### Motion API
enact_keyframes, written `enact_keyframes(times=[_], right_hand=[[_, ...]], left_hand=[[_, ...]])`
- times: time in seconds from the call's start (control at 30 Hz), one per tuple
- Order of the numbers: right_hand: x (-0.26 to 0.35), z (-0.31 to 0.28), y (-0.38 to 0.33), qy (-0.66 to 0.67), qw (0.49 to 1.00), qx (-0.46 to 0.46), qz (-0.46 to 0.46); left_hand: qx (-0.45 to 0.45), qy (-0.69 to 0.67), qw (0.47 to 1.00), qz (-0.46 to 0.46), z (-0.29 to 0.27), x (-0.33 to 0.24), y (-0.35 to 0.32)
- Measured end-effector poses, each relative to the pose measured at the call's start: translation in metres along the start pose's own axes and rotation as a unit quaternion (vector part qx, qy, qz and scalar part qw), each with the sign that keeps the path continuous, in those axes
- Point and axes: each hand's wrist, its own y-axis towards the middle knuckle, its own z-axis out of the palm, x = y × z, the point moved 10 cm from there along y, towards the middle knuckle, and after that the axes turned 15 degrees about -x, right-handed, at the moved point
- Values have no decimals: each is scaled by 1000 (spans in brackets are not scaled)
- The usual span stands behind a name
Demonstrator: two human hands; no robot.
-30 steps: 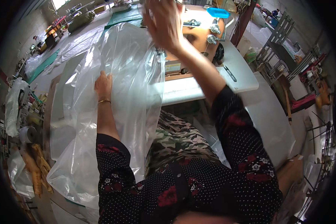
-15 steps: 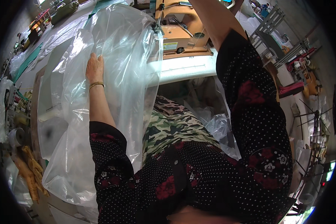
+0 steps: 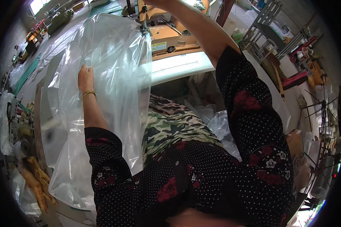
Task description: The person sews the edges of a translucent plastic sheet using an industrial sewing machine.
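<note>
A large clear plastic sheet [image 3: 113, 49] spreads over the table on the left and hangs down beside my lap. My left hand [image 3: 86, 78] is closed on its left part, the fingers bent into the film. The sheet's right edge lies by the needle end of an orange-tan sewing machine [image 3: 178, 44]. My right arm reaches up across the machine; only a bit of my right hand [image 3: 155, 2] shows at the top edge, near the machine's head. Its fingers are cut off by the frame.
A white lit table edge with a ruler scale [image 3: 174, 70] runs before the machine. Crumpled clear plastic [image 3: 218, 123] lies below it. Metal racks [image 3: 263, 28] stand at the far right. On the left are a roll [image 3: 22, 148] and yellow-brown gloves [image 3: 38, 178].
The view has shifted, so the machine sits further left and lower. My right forearm now reaches further left over the machine. My left hand stays on the plastic sheet.
</note>
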Motion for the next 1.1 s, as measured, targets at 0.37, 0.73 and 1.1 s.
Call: enact_keyframes(times=[0.37, 0.73, 1.1], right_hand=[[-49, -47, -86, 449, 840, -282, -116], [90, 124, -461, 656, 659, 278, 242], [173, -44, -379, 832, 497, 244, 37]], left_hand=[[12, 23, 999, 27, -70, 0, -52], [-103, -182, 971, 117, -191, -177, -112], [388, -384, 836, -50, -134, -216, -350]])
